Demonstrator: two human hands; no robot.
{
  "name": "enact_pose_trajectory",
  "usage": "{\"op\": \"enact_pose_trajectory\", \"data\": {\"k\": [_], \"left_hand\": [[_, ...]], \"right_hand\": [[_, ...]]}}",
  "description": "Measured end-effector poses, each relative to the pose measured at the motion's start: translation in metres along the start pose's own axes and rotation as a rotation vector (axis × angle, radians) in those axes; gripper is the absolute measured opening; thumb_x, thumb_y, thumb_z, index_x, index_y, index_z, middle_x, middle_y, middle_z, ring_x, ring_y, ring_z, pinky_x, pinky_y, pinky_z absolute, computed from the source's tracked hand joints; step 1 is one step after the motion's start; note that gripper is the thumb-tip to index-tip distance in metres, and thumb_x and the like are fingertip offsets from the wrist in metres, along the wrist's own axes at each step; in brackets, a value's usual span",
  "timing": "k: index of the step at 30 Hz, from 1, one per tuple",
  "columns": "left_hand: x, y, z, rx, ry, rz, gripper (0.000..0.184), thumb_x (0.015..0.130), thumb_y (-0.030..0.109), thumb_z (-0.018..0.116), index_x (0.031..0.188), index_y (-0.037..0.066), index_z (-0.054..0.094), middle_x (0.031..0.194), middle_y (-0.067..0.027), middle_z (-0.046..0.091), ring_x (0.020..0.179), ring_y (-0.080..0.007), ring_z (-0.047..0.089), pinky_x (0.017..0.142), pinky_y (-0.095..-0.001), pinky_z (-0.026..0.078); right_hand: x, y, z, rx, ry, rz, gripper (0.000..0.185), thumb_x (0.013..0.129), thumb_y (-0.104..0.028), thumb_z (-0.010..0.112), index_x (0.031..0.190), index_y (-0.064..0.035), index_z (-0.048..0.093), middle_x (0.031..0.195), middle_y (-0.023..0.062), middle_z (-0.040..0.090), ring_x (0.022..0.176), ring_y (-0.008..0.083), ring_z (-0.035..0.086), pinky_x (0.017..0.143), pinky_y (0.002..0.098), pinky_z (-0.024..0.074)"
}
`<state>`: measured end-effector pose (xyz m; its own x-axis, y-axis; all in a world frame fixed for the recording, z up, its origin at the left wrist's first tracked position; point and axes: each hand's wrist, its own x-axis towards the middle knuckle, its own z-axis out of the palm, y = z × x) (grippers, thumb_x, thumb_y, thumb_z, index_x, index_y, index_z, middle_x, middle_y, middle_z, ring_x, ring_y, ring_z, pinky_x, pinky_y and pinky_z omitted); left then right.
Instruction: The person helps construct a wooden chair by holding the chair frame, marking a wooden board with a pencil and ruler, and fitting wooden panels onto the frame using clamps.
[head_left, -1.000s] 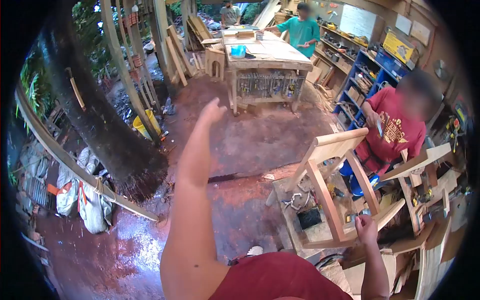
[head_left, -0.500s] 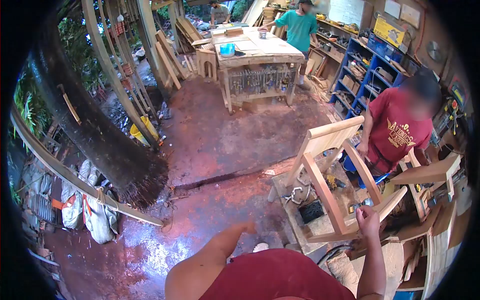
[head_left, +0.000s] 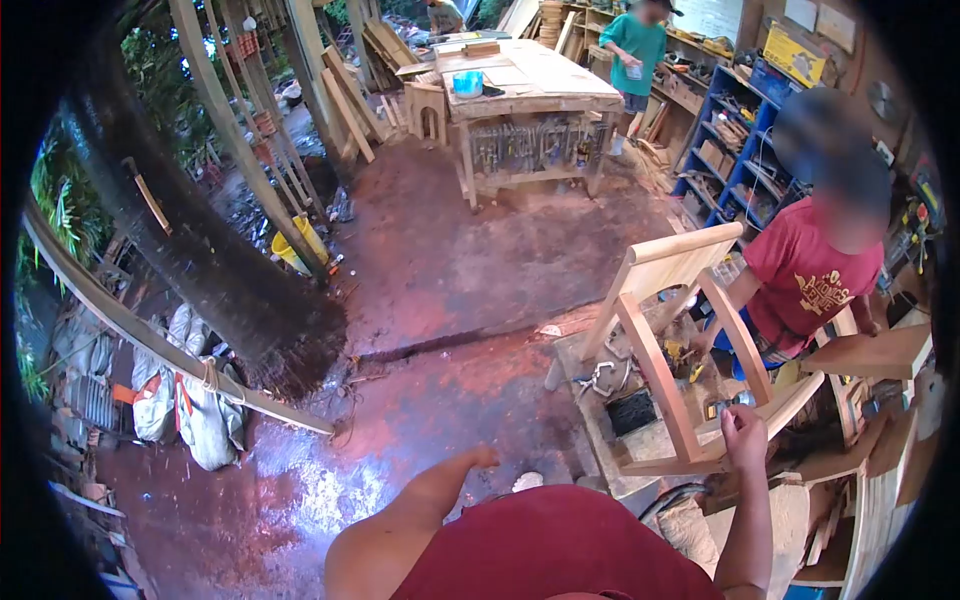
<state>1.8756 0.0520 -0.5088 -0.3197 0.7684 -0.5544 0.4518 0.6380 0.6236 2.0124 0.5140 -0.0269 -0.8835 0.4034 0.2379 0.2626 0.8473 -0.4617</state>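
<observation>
My right hand [head_left: 743,437] is raised beside the lower curved rail of a wooden chair frame [head_left: 676,400], its fingers curled together. Whatever is between those fingers, if anything, is too small to make out. My left hand [head_left: 484,457] hangs low over the floor, away from the chair frame, and its fingers are too indistinct to read. The frame lies tilted on a low worktable, its slatted backrest [head_left: 685,258] at the far end. Under it are a black box-like block [head_left: 631,411], a white clamp-like tool [head_left: 608,378] and a yellow-and-black power tool [head_left: 676,352].
A co-worker in a red shirt [head_left: 815,270] stands across the frame. Further back, a person in a green shirt [head_left: 636,50] is beside a large workbench [head_left: 540,103]. A tree trunk [head_left: 215,245], a slanting pole [head_left: 150,325] and white sacks [head_left: 210,420] are on the left.
The red-shirted co-worker leans lower, an arm reaching toward the yellow-and-black tool. The green-shirted person has drawn back from the bench holding a container. My view has shifted slightly.
</observation>
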Motion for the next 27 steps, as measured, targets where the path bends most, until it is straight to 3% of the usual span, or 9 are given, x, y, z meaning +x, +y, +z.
{"op": "enact_pose_trajectory", "data": {"k": [2,4,5,7,17,20,22,25,27], "left_hand": [[-0.028,0.044,-0.036,0.023,-0.05,-0.032,0.048,0.08,0.04,0.055,0.119,0.012,0.056,0.124,-0.0171,0.052,0.113,-0.0341,0.05,0.097,-0.0434,0.038],[-0.051,0.086,-0.058,-0.183,0.048,-0.307,0.047,0.08,0.038,0.053,0.119,0.011,0.056,0.121,-0.0176,0.054,0.11,-0.0342,0.052,0.095,-0.043,0.04],[-0.044,0.08,-0.052,-0.181,0.043,-0.307,0.047,0.08,0.038,0.053,0.119,0.011,0.056,0.121,-0.0176,0.054,0.11,-0.0342,0.052,0.095,-0.043,0.04],[-0.032,0.073,-0.045,-0.084,0.105,-0.067,0.048,0.081,0.038,0.053,0.12,0.011,0.054,0.118,-0.0189,0.056,0.109,-0.0343,0.053,0.095,-0.0428,0.04],[-0.031,0.094,-0.049,-0.095,0.103,-0.15,0.055,0.077,0.034,0.059,0.125,0.009,0.05,0.12,-0.0185,0.055,0.112,-0.033,0.051,0.095,-0.0404,0.041],[-0.01,0.06,-0.027,-0.15,0.191,-0.081,0.055,0.079,0.043,0.058,0.119,0.005,0.056,0.121,-0.0198,0.053,0.114,-0.0336,0.049,0.098,-0.0397,0.038],[-0.006,0.059,-0.026,-0.112,0.17,-0.119,0.059,0.074,0.034,0.062,0.126,0.009,0.049,0.123,-0.0182,0.053,0.113,-0.0328,0.051,0.095,-0.0394,0.041],[-0.017,0.076,-0.045,-0.219,0.095,-0.212,0.059,0.076,0.036,0.062,0.126,0.008,0.049,0.125,-0.0184,0.051,0.114,-0.0333,0.05,0.097,-0.0396,0.04],[-0.018,0.086,-0.051,-0.145,0.107,-0.196,0.057,0.077,0.037,0.061,0.125,0.008,0.05,0.124,-0.0185,0.052,0.114,-0.0338,0.05,0.096,-0.04,0.04]], "right_hand": [[0.0,0.001,0.002,-0.004,0.014,-0.022,0.018,0.08,-0.023,0.064,0.08,-0.0046,0.064,0.054,0.0096,0.054,0.046,0.0224,0.051,0.048,0.0356,0.0397],[-0.001,0.0,0.001,-0.009,0.03,-0.039,0.018,0.08,-0.023,0.063,0.079,-0.0046,0.064,0.053,0.0093,0.053,0.046,0.0218,0.05,0.047,0.0351,0.0395],[-0.001,-0.003,-0.001,-0.016,0.01,-0.017,0.018,0.08,-0.023,0.063,0.079,-0.0048,0.063,0.053,0.0092,0.053,0.046,0.0213,0.05,0.047,0.035,0.0392],[-0.002,-0.005,-0.002,-0.025,-0.008,0.012,0.017,0.08,-0.022,0.063,0.078,-0.0051,0.063,0.053,0.009,0.053,0.047,0.0208,0.05,0.047,0.0348,0.039],[-0.001,0.001,0.0,-0.011,-0.015,0.01,0.02,0.083,-0.021,0.062,0.082,-0.0012,0.063,0.056,0.0063,0.054,0.049,0.0141,0.048,0.048,0.0301,0.0383],[0.0,0.004,0.002,-0.004,-0.018,0.027,0.02,0.083,-0.021,0.062,0.081,-0.001,0.063,0.057,0.0059,0.054,0.05,0.013,0.048,0.049,0.029,0.0387],[-0.001,0.006,0.001,-0.013,-0.033,0.051,0.02,0.083,-0.021,0.062,0.081,-0.0009,0.063,0.057,0.0057,0.054,0.051,0.0124,0.048,0.049,0.0285,0.0389],[0.0,0.004,0.002,-0.006,-0.015,0.02,0.02,0.083,-0.021,0.062,0.081,-0.0008,0.063,0.057,0.0056,0.054,0.05,0.0118,0.046,0.049,0.0281,0.0384],[-0.001,0.004,0.004,0.019,0.041,0.031,0.017,0.078,-0.023,0.064,0.078,-0.0056,0.065,0.057,0.009,0.056,0.049,0.0223,0.053,0.049,0.0352,0.0415]]}}
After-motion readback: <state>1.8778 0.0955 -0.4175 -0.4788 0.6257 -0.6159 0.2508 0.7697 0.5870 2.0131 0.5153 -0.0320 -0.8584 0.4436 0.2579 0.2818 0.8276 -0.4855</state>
